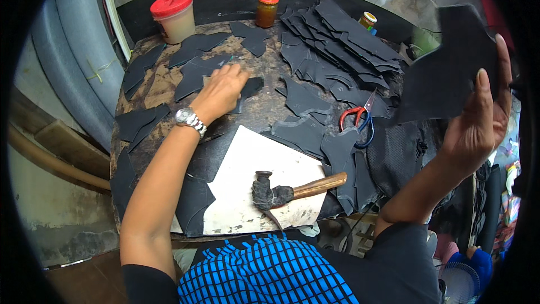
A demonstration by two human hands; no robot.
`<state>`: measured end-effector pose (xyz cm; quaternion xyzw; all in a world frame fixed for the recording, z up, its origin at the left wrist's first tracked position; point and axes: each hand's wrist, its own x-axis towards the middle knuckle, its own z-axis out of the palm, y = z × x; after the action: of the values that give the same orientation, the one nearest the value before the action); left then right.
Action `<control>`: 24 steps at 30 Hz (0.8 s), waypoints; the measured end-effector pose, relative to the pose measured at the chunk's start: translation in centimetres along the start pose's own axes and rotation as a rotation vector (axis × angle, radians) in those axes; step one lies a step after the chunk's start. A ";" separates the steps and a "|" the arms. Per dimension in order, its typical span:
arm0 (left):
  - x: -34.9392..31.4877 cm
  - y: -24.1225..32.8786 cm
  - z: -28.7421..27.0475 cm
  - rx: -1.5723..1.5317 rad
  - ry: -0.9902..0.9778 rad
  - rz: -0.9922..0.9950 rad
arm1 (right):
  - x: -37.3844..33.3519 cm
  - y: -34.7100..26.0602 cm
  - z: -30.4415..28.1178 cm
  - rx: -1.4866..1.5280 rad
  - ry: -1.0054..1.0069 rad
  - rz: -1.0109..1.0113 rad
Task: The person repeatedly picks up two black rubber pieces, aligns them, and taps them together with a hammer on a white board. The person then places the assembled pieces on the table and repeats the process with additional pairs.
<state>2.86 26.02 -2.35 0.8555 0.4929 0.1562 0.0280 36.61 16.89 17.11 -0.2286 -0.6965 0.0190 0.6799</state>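
Two hands work apart: the left hand (222, 87) presses flat, fingers spread, on a dark cut piece (247, 87) far across the tabletop (163, 87), while the right hand (481, 121) grips a large dark leather piece (444, 73) upright, well off to the right.

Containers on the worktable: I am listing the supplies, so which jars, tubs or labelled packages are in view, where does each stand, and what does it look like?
Plastic tub: far left edge, round, cream body, red lid.
Glass jar: far middle edge, small, amber, orange lid.
Small jar: far right, behind the stacked black pieces, yellow lid, mostly hidden.
No screens or signs.
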 end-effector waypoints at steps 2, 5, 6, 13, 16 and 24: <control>0.1 0.2 -1.6 -0.056 0.225 0.076 | -0.8 -0.8 -0.2 -0.102 0.081 0.025; -0.7 0.8 -5.5 -0.216 0.389 0.012 | -1.8 -1.1 0.0 -0.120 0.227 0.104; -1.7 1.1 -7.1 -0.245 0.447 0.003 | -2.2 -1.0 0.0 -0.028 0.284 0.167; -11.2 6.2 -12.1 -1.363 0.128 -0.425 | -6.6 -0.9 3.0 0.327 0.301 0.608; -14.5 8.4 -11.0 -1.625 -0.066 -0.629 | -10.7 -2.0 7.2 0.617 0.094 0.918; -19.0 8.2 -5.8 -1.829 -0.159 -0.636 | -18.9 -4.8 14.1 0.872 -0.190 1.355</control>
<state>-0.85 4.99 0.25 0.3380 0.3859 0.4059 0.7564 21.17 10.08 -0.04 -0.3124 -0.3916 0.7157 0.4866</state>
